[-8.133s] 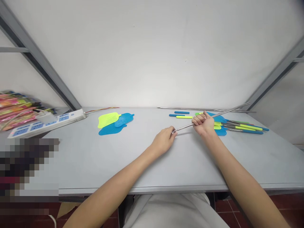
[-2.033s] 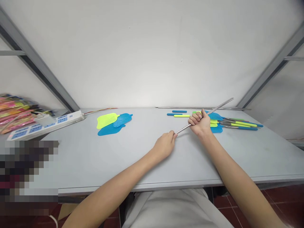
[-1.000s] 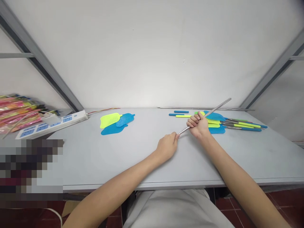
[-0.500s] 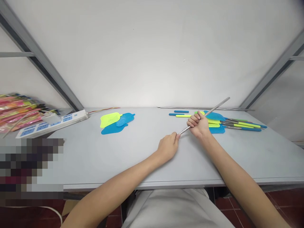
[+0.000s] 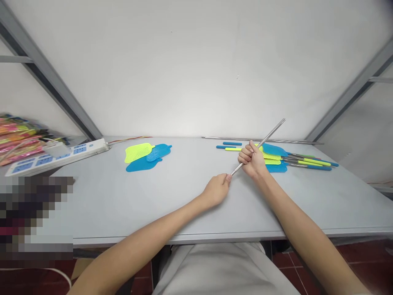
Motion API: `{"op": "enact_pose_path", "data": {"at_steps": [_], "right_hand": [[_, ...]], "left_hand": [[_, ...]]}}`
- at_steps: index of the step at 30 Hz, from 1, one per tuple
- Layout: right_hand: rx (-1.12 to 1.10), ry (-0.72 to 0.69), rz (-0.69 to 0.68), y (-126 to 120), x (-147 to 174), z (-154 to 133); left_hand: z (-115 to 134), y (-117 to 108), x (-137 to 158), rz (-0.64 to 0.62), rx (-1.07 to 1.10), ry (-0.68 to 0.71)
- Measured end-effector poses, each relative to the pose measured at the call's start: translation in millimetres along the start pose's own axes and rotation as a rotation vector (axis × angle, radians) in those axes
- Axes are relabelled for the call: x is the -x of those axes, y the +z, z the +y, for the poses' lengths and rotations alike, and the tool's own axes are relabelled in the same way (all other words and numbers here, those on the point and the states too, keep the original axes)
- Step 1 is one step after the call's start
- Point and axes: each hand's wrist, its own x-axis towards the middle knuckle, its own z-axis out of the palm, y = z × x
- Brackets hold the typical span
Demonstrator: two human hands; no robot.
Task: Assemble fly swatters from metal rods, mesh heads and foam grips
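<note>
A shiny metal rod (image 5: 272, 132) slants up to the right over the table, gripped by both hands. My left hand (image 5: 217, 189) is closed around its lower end. Higher up the rod, my right hand (image 5: 252, 160) is wrapped in a fist, with the free end sticking out above it. Behind and right of that fist lies a pile of fly swatters, with blue heads (image 5: 276, 150) and yellow-green handles (image 5: 317, 162). Two loose blue handles (image 5: 232, 144) and a yellow-green one (image 5: 232, 149) lie by the right hand. Whatever the left palm covers is hidden.
Loose swatter heads, one yellow-green (image 5: 138, 152) and two blue (image 5: 143, 164), overlap on the left of the grey table (image 5: 129, 205). Thin metal rods (image 5: 294, 141) lie along the wall. A white power strip (image 5: 80, 150) and bagged colourful goods (image 5: 18, 139) are at far left.
The whole view has shifted slightly. The rod's upper end appears a little further left and higher, and its tilt is slightly steeper. Both hands keep their grip on it.
</note>
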Motion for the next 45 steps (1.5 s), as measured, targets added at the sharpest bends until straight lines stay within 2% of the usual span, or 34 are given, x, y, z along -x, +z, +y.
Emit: {"op": "enact_pose_path", "data": {"at_steps": [15,22,26,32,40,45], "right_hand": [[0.076,-0.111,-0.019,2.6,4.0,6.2],[0.065,-0.025,-0.084,5.7,7.1,16.3],[0.073,-0.024,-0.072,7.6,7.8,18.9],[0.139,-0.027,-0.094,15.6,10.7,7.3],[0.148,0.014,-0.141,13.4,9.5,-0.9],[0.148,0.002,-0.163,12.0,9.9,-4.4]], "left_hand": [[-10.6,-2.0,-8.2,-0.141,0.399,-0.024],[0.2,-11.4,-3.1,-0.341,0.664,-0.15],[4.5,-13.3,-2.2,-0.338,0.677,-0.177],[7.0,-9.3,-4.4,-0.311,0.699,-0.178],[2.7,-7.2,-7.3,-0.38,0.758,-0.188],[0.4,-5.2,-9.2,-0.369,0.779,-0.182]]}}
